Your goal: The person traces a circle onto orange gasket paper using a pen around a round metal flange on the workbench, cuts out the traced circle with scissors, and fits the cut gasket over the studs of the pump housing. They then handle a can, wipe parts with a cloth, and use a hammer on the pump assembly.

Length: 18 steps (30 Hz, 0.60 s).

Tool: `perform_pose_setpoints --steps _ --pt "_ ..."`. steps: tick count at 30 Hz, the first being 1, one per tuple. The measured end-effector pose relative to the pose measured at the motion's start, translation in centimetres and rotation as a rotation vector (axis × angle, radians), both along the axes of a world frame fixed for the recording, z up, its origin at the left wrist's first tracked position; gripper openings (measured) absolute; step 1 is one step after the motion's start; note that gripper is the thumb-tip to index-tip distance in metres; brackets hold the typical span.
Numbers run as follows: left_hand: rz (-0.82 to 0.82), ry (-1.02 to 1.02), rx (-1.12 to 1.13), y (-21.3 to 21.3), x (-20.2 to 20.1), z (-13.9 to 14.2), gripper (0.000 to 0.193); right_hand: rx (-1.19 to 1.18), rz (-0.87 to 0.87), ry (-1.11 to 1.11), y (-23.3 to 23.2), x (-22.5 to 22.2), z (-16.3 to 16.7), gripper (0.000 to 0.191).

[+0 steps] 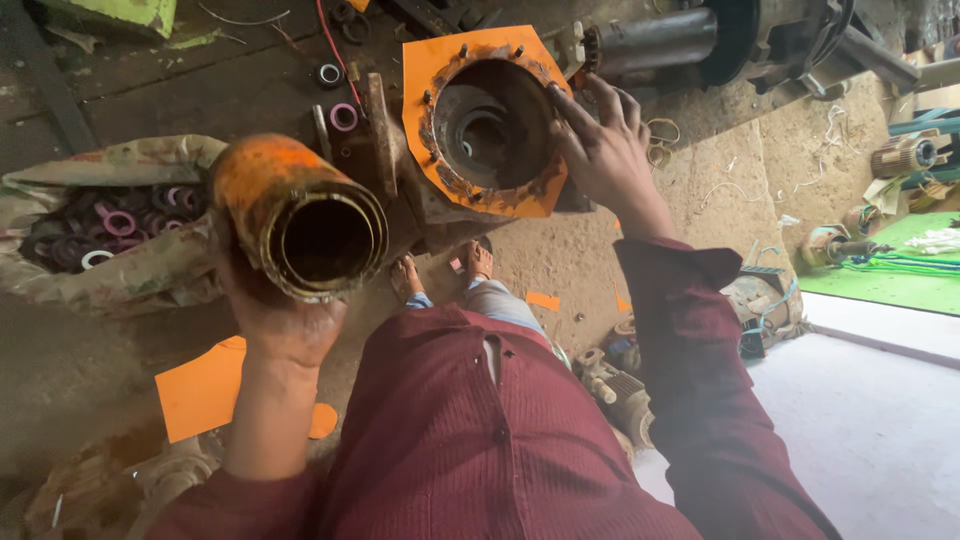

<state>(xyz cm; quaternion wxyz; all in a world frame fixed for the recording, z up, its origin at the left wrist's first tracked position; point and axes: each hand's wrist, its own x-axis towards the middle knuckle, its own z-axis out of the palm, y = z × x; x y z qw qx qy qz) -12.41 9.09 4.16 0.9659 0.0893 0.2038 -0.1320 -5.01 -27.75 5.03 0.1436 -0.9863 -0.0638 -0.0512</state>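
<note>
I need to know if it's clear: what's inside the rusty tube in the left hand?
The rusty tube in the left hand shows only a dark hollow bore behind its brassy rim; the depth is in shadow.

Only 1 view: the head camera looks steeply down from above the person's chest, close over both raised forearms, facing the dirt floor ahead, with the feet far below at frame centre.
</note>
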Motion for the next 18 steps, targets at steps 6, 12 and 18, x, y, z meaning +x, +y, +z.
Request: perform_pose_setpoints --steps 6,12,18 --pt "0.020 -0.086 0.005 -0.7 4.1 0.8 0.071 0.061 -0.031 -0.012 -0.5 -1.1 -0.2 0.044" --pt "0.119 -0.134 0.036 -2.0 10.9 -0.6 0.076 0.029 -0.005 -0.141 0.4 -1.0 -0.4 0.026" --pt "0.323 0.021 -0.160 -1.4 16.6 -2.0 0.079 0.197 0.002 -0.088 2.1 -4.4 1.2 0.040"
